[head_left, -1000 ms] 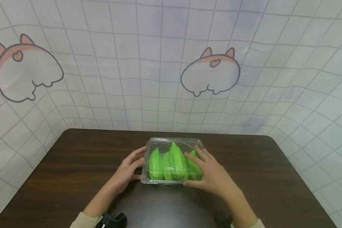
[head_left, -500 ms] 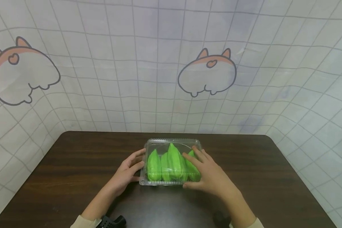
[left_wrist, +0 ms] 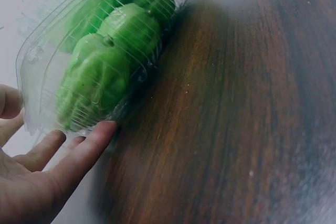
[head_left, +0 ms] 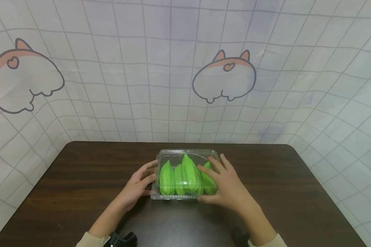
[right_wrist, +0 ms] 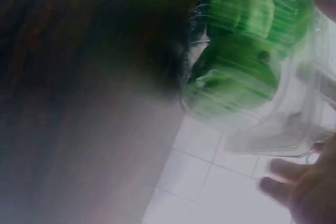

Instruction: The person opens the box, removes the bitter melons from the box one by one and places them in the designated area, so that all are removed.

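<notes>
A clear plastic clamshell box (head_left: 187, 197) rests on the table with its lid down. Inside, several bright green ridged vegetables (head_left: 190, 175) with pointed tips lie side by side; their exact kind is unclear. At the box's left side is my left hand (head_left: 137, 188), its fairly straight fingers (left_wrist: 86, 156) touching the plastic in the left wrist view. My right hand (head_left: 232, 188) spreads over the right end of the lid, thumb near the front rim, fingers apart. In the blurred right wrist view, a few right-hand fingertips (right_wrist: 283, 177) are off the box.
The dark wood-grain table (head_left: 96, 178) extends to both sides of the box. Behind it hangs a white gridded cloth (head_left: 126, 68) with cartoon animal drawings. A black strap device (head_left: 120, 239) sits at the left wrist.
My right hand's outer fingers have lifted and spread a little from the box's right side. The left hand stays on the box, and the head view has shifted slightly.
</notes>
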Motion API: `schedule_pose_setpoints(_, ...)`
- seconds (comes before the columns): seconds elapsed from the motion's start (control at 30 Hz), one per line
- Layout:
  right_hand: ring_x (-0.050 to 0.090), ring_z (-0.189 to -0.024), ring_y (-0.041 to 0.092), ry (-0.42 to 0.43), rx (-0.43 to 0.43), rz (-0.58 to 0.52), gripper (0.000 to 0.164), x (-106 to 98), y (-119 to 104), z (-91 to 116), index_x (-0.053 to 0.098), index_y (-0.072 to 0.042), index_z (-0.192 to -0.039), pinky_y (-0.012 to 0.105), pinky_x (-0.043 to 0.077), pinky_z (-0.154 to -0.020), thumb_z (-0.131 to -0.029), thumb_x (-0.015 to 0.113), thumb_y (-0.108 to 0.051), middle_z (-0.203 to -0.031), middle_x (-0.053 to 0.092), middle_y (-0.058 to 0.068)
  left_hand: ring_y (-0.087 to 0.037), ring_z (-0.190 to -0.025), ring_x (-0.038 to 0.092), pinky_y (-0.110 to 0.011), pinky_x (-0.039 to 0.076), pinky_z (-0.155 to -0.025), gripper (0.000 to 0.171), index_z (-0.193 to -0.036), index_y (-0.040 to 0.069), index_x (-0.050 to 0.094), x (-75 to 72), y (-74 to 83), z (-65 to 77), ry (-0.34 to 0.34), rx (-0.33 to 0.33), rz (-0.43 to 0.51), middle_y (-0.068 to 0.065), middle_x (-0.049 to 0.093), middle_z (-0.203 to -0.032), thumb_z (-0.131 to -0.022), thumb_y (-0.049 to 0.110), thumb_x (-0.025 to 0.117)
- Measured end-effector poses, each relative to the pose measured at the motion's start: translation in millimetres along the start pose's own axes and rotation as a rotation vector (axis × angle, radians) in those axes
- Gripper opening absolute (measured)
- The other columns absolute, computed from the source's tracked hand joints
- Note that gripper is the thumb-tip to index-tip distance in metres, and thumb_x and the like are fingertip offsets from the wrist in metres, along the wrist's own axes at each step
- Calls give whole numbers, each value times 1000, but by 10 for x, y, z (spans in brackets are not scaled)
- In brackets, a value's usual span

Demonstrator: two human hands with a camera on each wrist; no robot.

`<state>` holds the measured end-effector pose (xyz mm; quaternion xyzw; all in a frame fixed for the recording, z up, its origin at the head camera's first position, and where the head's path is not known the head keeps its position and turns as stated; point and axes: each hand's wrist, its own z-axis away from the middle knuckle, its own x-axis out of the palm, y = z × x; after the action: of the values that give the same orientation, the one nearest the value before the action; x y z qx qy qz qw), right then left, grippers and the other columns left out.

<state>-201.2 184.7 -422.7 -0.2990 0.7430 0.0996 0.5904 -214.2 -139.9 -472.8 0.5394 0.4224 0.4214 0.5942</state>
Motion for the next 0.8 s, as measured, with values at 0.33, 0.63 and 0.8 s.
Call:
schedule_pose_setpoints(0.33, 22, -150, 37, -42, -33, -3, 90, -1, -2, -5, 42, -39, -151, 47, 59, -76, -73, 79, -64, -161, 35, 3, -43, -131, 48, -47, 57, -85, 52, -155, 24, 33, -13, 11, 8, -29, 12, 0, -21, 31, -157, -106, 26, 50)
schedule_pose_setpoints(0.63, 34, -145, 35, -26, -116, 33, 84, -6, 43, 15, 47, -32, -149, 52, 58, -81, -77, 76, -63, -158, 39, 7, -43, -131, 47, -47, 57, -86, 51, -155, 24, 33, 0, 21, 17, -28, 9, -8, -20, 31, -157, -106, 27, 49)
schedule_pose_setpoints(0.8, 39, -143, 36, 9, -177, 40, 82, -3, 78, 14, 49, -29, -148, 52, 58, -82, -77, 77, -60, -157, 41, 9, -44, -134, 44, -47, 57, -85, 50, -154, 25, 34, -8, 20, 14, -19, 7, -9, -20, 31, -157, -106, 26, 50)
